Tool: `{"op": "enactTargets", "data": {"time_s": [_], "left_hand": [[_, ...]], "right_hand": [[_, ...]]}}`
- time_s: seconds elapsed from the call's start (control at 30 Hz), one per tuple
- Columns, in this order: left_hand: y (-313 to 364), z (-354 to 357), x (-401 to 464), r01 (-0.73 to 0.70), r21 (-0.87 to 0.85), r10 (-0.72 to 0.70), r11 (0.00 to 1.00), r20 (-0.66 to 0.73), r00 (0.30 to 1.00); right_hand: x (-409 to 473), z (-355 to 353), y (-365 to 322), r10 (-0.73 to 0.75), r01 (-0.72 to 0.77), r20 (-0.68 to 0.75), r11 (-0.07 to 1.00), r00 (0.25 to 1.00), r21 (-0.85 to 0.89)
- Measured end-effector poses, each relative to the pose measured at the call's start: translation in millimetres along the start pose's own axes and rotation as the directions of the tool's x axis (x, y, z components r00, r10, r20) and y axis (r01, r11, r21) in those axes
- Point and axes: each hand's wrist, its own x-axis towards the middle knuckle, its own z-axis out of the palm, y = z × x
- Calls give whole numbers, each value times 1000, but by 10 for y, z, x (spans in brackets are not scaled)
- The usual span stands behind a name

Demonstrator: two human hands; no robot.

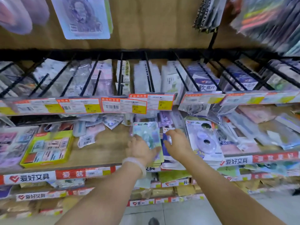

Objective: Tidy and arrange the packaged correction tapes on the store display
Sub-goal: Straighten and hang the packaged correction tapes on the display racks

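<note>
Both my hands reach onto a store shelf (103, 148) of packaged stationery.

My left hand (140, 151) has its grip clamped on a pale green correction tape pack (146, 133) atop a near-edge stack; my right hand (177, 146) hovers just right of it, fingers loosely apart, holding nothing.

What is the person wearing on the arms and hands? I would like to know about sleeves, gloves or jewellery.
Both forearms are bare, with no sleeves or gloves in view. The left hand has a pale, translucent whitish bangle around the wrist. The right hand and its wrist show nothing worn.
</note>
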Motion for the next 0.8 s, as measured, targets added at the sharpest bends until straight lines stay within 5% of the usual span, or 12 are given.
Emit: {"op": "enactTargets", "data": {"time_s": [0.47,0.8], "left_hand": [[-184,-78,22,184,-61,-174,981,144,974],[-883,-354,-232,290,-192,-266,938,142,954]], "right_hand": [[281,172,-13,-66,65,103,998,992,18],[186,525,-413,43,-13,144,978,989,-206]]}}
